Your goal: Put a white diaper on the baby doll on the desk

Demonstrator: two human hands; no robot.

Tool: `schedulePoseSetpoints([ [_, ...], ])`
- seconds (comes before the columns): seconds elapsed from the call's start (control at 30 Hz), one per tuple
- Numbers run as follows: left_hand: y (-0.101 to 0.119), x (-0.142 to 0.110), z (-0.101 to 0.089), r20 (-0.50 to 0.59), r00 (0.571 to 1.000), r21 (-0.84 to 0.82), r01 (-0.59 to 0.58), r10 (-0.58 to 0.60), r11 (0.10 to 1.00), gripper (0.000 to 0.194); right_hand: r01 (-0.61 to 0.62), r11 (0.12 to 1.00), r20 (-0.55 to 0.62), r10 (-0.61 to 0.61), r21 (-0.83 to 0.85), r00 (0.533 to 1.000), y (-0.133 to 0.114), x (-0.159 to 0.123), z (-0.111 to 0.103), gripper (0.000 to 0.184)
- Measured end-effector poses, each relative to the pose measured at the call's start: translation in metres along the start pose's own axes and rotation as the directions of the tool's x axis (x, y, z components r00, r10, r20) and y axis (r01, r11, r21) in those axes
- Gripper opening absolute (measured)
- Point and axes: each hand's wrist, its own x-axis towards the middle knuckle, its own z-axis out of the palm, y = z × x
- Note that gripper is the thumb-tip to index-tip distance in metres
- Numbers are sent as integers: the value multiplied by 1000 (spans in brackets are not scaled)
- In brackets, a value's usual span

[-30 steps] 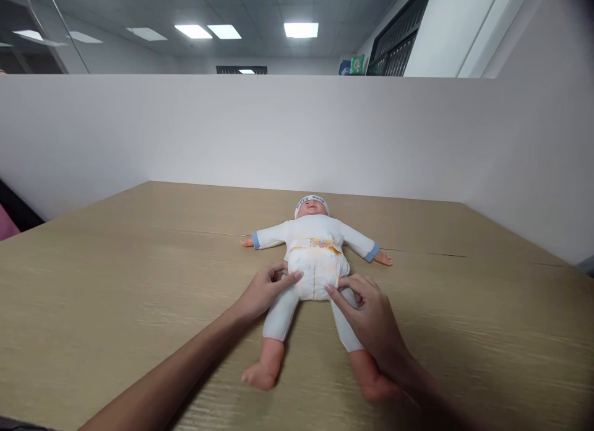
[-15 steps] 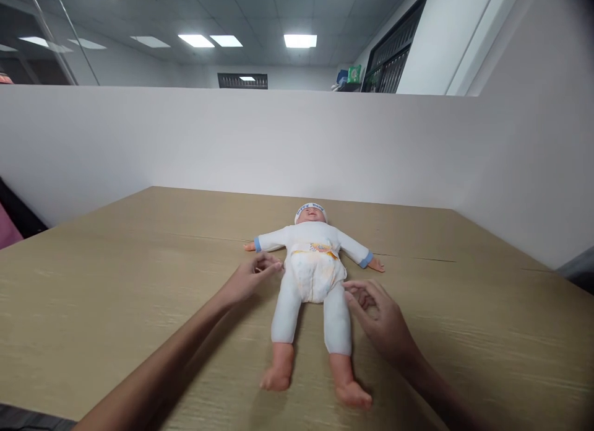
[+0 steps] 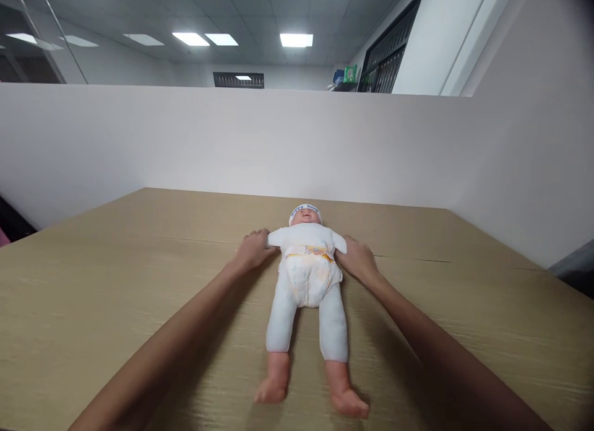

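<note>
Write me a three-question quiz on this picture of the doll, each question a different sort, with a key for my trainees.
1. True or false: the doll lies on its back on the table.

2. What is fastened around the hips, over the white clothing?
A) a towel
B) a diaper
C) a skirt

3. Fill in the blank: the left hand and the right hand are each on one of the doll's ____.

Key:
1. True; its face and the diaper's front are turned up.
2. B
3. arms
</note>
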Motion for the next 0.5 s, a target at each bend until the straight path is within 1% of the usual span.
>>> schedulePoseSetpoints([
  [0.07,9,-9,-10,-5,1000,-8,31,-31,1000,32,-42,999,14,42,31,999,-5,-5,-7,34],
  [0.13,26,-25,-26,-15,997,-28,72,-73,997,31,-69,995,19,67,77,998,-10,-15,-20,34],
  [0.2,50,-50,-45,-32,993,-56,115,-117,992,33,-83,988,14,82,133,997,-12,-30,-38,35],
  [0.27,77,-89,-63,-65,984,-126,155,-164,980,35,-81,976,15,79,201,997,-11,-52,-61,37],
  [0.33,103,-143,-74,-121,968,-286,178,-220,942,36,-54,958,29,48,282,998,-6,-84,-86,41],
  [0.37,113,-175,-76,-152,965,-346,150,-213,926,32,-32,944,36,22,327,999,-3,-103,-99,43],
  [0.4,121,-210,-75,-155,967,-390,127,-201,912,32,-3,925,40,-13,380,999,0,-125,-112,44],
  [0.47,130,-284,-65,-92,985,-503,79,-144,861,42,67,846,43,-105,530,993,5,-174,-134,46],
  [0.5,131,-322,-58,-32,993,-538,79,-114,839,50,73,819,74,-140,570,987,6,-201,-143,46],
])
